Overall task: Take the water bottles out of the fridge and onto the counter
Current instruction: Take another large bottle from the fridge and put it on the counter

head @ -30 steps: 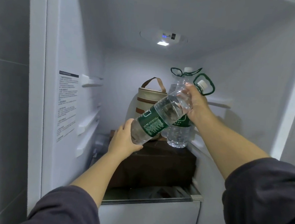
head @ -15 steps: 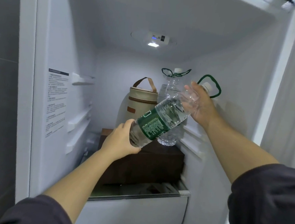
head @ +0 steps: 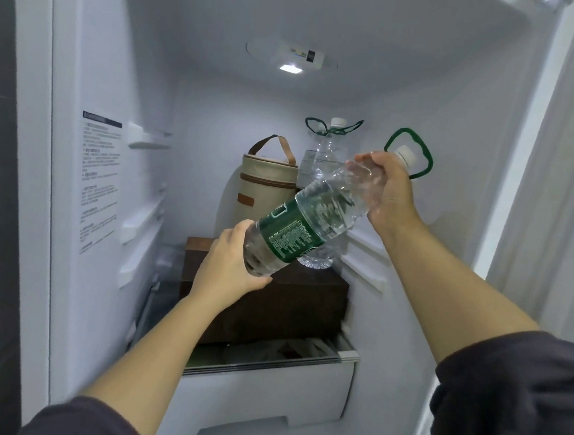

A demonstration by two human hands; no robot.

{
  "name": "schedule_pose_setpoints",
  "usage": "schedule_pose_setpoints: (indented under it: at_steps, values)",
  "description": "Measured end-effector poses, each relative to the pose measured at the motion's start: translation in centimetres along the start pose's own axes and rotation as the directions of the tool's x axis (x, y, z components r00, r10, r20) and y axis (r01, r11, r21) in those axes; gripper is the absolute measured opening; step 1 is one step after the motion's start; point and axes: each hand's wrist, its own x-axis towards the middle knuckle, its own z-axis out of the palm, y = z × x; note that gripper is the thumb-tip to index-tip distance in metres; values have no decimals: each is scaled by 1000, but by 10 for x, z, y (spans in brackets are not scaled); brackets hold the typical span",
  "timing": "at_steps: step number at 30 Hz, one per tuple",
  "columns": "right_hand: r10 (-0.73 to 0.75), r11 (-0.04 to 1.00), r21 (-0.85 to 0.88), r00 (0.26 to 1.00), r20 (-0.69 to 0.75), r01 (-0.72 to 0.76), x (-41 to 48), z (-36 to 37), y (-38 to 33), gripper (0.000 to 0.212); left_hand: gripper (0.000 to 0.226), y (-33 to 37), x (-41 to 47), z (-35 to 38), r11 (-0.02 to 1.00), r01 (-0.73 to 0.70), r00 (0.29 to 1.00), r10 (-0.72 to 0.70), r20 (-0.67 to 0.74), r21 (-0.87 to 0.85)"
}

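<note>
A large clear water bottle (head: pixel 307 219) with a green label, white cap and green carry loop is tilted in the air inside the open fridge (head: pixel 84 201), cap up to the right. My right hand (head: pixel 389 191) grips its neck and shoulder. My left hand (head: pixel 228 264) cups and holds its base. A second clear water bottle (head: pixel 328 148) with a white cap and green loops stands upright behind it on a dark brown box (head: pixel 271 305), its lower part hidden by the held bottle.
A beige cylindrical bag (head: pixel 263 191) with a brown handle stands on the box to the left of the second bottle. A white drawer (head: pixel 265 390) sits below the glass shelf. Shelf rails line both side walls. The fridge door edge (head: pixel 557 170) is at the right.
The tilted bottle has come a little toward me and away from the standing bottle, both hands keeping their hold. The view has shifted slightly.
</note>
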Motion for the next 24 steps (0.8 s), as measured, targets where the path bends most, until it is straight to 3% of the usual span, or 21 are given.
schedule_pose_setpoints:
  at_steps: [7, 13, 18, 24]
  values:
    - [-75, 996, -48, 990, -119, 69, -49, 13, -20, 8, 113, 2, -43, -1, 990, -32, 994, 17, -107, -140]
    - [-155, 984, 61, 978, -136, 164, -97, 11, -15, 16, 118, -9, -82, 8, 889, 50, 966, -159, -202, -456]
    - [-198, 980, -32, 972, -130, 195, -131, 9, -17, 12, 106, -11, -113, 19, 900, 64, 963, -168, -210, -431]
    - [-209, 977, -58, 971, -119, 204, -184, -11, -16, 26, 109, 3, -153, 27, 915, 59, 984, -120, -131, -398]
